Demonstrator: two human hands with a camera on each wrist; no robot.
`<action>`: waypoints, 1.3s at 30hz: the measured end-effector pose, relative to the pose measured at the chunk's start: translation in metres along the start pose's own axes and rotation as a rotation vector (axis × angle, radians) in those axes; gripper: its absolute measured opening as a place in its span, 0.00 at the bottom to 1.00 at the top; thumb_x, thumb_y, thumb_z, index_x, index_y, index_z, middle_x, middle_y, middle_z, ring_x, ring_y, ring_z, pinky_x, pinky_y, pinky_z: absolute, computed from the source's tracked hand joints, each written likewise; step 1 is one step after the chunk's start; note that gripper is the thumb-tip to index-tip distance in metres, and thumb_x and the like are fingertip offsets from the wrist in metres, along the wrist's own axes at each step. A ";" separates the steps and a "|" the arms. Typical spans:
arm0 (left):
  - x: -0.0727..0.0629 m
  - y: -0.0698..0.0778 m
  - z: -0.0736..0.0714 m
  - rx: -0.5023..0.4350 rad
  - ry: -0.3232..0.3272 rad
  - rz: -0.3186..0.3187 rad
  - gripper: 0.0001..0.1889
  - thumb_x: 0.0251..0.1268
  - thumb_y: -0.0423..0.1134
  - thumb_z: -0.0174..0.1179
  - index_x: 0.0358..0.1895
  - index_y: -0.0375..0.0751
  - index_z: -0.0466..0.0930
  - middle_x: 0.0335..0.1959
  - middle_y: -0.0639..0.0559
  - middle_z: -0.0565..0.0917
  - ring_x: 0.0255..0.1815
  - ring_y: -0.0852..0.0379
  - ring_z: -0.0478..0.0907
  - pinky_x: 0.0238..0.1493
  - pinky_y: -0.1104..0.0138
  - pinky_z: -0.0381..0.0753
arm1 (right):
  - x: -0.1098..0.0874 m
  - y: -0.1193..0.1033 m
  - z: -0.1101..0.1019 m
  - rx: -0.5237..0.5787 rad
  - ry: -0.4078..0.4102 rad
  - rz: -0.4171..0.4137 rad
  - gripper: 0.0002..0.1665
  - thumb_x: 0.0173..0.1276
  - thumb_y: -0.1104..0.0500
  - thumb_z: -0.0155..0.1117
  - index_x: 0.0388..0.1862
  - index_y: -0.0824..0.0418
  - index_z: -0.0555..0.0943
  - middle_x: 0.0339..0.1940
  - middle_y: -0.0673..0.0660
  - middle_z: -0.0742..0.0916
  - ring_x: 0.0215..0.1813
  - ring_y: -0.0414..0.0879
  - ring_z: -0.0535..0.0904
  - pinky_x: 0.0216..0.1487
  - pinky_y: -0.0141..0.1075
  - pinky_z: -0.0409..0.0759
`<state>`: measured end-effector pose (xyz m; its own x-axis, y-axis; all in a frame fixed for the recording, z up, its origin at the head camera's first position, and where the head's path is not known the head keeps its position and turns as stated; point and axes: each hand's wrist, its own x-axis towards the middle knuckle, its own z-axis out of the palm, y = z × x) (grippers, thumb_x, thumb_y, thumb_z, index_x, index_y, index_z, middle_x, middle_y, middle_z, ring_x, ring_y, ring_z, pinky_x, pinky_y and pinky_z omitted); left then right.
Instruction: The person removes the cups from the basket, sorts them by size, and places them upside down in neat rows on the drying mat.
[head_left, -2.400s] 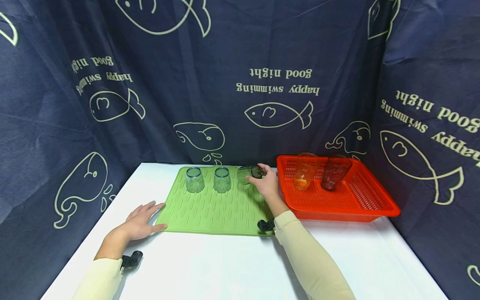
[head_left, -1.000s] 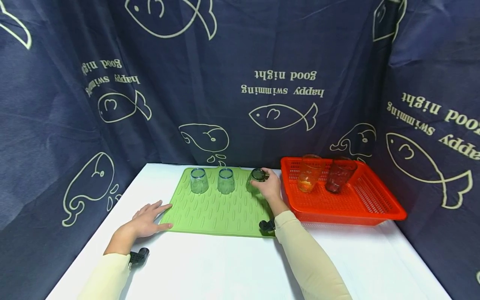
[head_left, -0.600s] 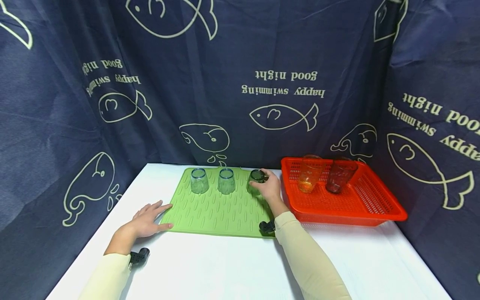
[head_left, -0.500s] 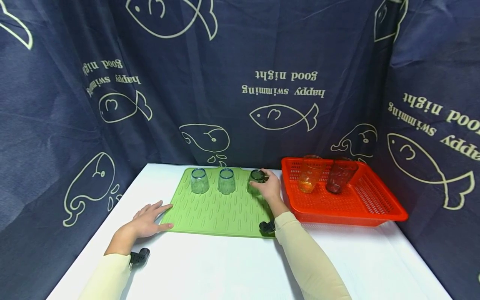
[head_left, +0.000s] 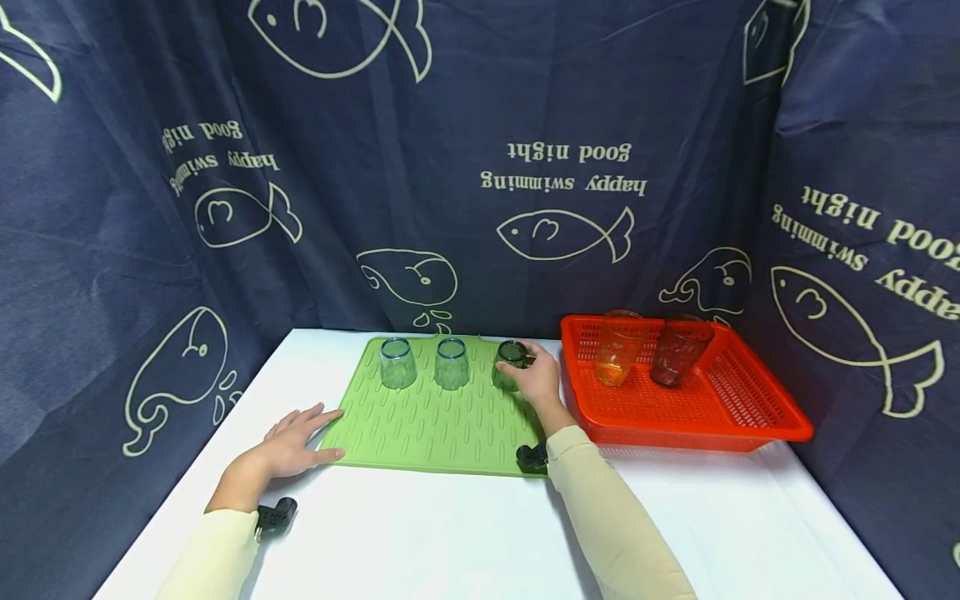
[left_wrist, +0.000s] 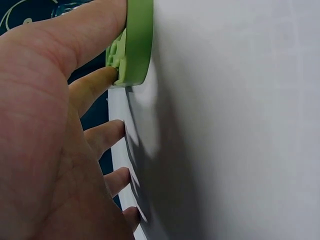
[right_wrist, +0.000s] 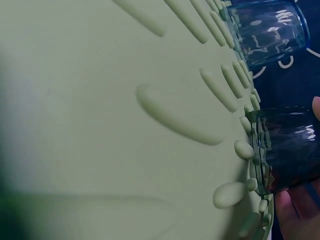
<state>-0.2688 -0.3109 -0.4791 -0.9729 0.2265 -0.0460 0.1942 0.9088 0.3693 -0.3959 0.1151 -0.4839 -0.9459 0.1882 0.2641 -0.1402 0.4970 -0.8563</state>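
Note:
In the head view my right hand (head_left: 537, 375) holds a dark grey-green drinking glass (head_left: 507, 375) between thumb and fingers, at the back right of a green ribbed mat (head_left: 442, 433). The glass stands narrow end up; in the right wrist view its lower edge meets the mat's ridges. Left of it, two bluish clear glasses, one in the middle (head_left: 452, 371) and one farther left (head_left: 397, 371), stand the same way in a row. My left hand (head_left: 288, 446) lies with fingers spread at the mat's front left corner; its thumb and forefinger touch the mat's edge in the left wrist view.
A red plastic basket (head_left: 675, 433) stands right of the mat, close to my right hand. Inside it an amber glass (head_left: 617, 350) and a dark red glass (head_left: 677, 354) lean. A dark blue curtain (head_left: 450, 167) with fish prints rises behind the white table (head_left: 420, 533).
The dark glass was tipped sideways in my right hand earlier; it has since turned narrow end up and come down on the mat. My left hand keeps its place at the mat's corner.

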 end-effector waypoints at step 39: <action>0.006 0.000 0.002 0.020 0.010 0.019 0.43 0.61 0.61 0.68 0.74 0.40 0.69 0.77 0.27 0.62 0.76 0.18 0.54 0.72 0.26 0.54 | -0.009 -0.002 0.002 -0.012 0.048 -0.010 0.37 0.55 0.52 0.84 0.62 0.62 0.81 0.58 0.63 0.88 0.53 0.58 0.84 0.59 0.51 0.82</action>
<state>-0.2741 -0.3088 -0.4816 -0.9701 0.2407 -0.0297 0.2153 0.9112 0.3512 -0.3879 0.1105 -0.4856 -0.9293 0.2240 0.2938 -0.1453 0.5095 -0.8481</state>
